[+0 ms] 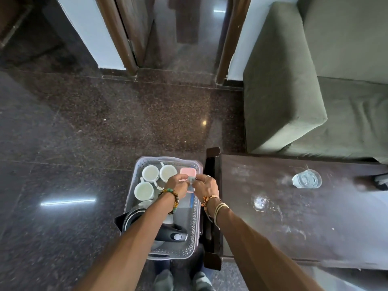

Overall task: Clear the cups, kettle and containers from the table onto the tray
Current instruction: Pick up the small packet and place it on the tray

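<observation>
- Head view: left hand (177, 185) and right hand (206, 185) together pinch a small clear container (191, 182) above the tray (197, 223), fingers curled round it.
- Probably light, stiff, smooth plastic; gripping its sides suits it.

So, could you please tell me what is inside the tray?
The tray holds three white cups, a pink-lidded container and a black kettle. The left hand and right hand hold a small clear container over it. Anything beneath them is covered.
</observation>
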`<state>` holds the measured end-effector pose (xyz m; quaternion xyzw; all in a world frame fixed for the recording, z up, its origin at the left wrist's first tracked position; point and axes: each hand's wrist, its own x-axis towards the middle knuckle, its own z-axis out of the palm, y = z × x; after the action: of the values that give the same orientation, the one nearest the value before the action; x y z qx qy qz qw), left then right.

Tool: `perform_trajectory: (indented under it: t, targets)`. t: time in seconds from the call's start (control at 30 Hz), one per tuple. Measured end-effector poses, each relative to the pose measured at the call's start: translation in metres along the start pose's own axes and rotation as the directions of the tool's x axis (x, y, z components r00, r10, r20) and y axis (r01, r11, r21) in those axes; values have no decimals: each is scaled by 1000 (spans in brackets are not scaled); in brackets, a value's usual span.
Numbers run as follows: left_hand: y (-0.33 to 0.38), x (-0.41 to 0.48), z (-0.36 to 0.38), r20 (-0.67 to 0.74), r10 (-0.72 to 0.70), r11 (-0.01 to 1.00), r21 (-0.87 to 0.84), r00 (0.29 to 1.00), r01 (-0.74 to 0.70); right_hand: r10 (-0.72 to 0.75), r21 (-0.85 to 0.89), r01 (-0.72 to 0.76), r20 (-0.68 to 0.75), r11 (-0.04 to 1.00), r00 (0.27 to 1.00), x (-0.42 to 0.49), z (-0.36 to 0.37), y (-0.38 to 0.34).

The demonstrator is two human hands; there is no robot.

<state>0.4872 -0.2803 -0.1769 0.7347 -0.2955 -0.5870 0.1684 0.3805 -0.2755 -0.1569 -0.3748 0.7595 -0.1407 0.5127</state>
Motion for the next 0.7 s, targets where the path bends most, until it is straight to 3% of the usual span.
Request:
perform_trajectory:
  t: [0.37, 0.7]
  targets:
    - [-3, 33, -5, -15, 16, 990, 140, 1000, -14, 76, 34, -76, -4, 997, 997, 34, 30, 1]
    - [-7, 29, -6, -25, 29, 980, 199, 999, -24, 35, -40, -36, -31, 999, 999, 36, 31, 14]
